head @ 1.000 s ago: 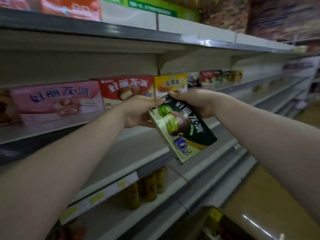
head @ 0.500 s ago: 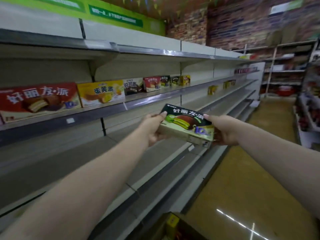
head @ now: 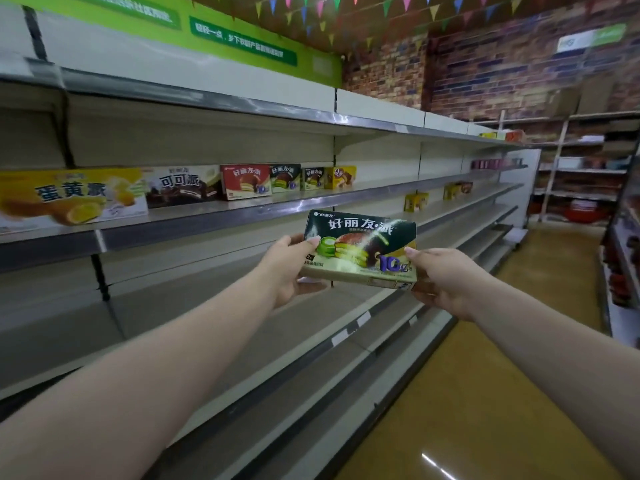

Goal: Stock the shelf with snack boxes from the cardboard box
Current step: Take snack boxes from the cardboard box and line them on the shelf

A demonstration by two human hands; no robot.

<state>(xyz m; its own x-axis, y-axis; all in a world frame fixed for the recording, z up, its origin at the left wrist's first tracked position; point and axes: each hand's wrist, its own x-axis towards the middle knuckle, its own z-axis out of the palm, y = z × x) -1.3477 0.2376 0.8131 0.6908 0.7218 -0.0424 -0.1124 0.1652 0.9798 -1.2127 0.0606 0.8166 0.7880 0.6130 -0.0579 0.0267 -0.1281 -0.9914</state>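
I hold a dark green snack box (head: 360,249) level in front of me, face up toward the camera. My left hand (head: 289,268) grips its left end, thumb on top. My right hand (head: 440,277) grips its right end the same way. The box hangs in the air below and in front of the grey shelf (head: 214,216) that carries a row of snack boxes: a yellow one (head: 72,197), a brown cocoa one (head: 181,185), a red one (head: 245,181), two green ones (head: 286,177) and a small yellow one (head: 341,176). The cardboard box is out of view.
Bare shelf boards (head: 207,327) run below the stocked one and stretch away to the right. More small yellow boxes (head: 416,201) sit on a lower shelf farther along. The yellow aisle floor (head: 485,393) lies at my right, with another rack (head: 623,271) at the far right edge.
My view has swung right along the aisle and up. The green box went from tilted on end to level, and both hands carried it further along the shelf row.
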